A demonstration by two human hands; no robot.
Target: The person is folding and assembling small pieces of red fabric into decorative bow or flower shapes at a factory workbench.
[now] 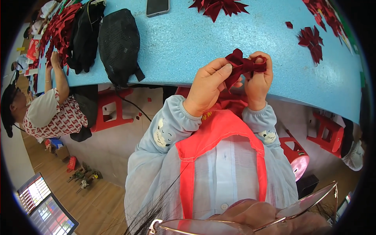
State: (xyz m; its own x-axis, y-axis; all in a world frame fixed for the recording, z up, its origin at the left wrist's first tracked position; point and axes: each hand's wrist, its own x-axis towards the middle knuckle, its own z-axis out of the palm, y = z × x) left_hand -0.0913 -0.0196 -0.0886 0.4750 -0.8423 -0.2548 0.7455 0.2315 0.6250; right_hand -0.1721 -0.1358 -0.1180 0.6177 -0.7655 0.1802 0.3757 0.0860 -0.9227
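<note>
A dark red velvet bow (246, 67) is held up between my two hands, just past the near edge of the blue table. My left hand (209, 84) pinches its left side between thumb and fingers, and a ribbon tail hangs below. On the other side, my right hand (258, 84) is closed on the right loop, with fingers curled behind and through it. Part of the fingers is hidden by the velvet. More dark red cloth (231, 102) lies below the hands, over my red apron (219, 125).
On the blue table (176, 51) are a black mesh bag (119, 45), a phone (158, 7) and dark red velvet pieces (311, 43). A co-worker (55, 113) sits at the left by a red velvet heap (60, 29). Red stools (109, 111) stand under the table edge.
</note>
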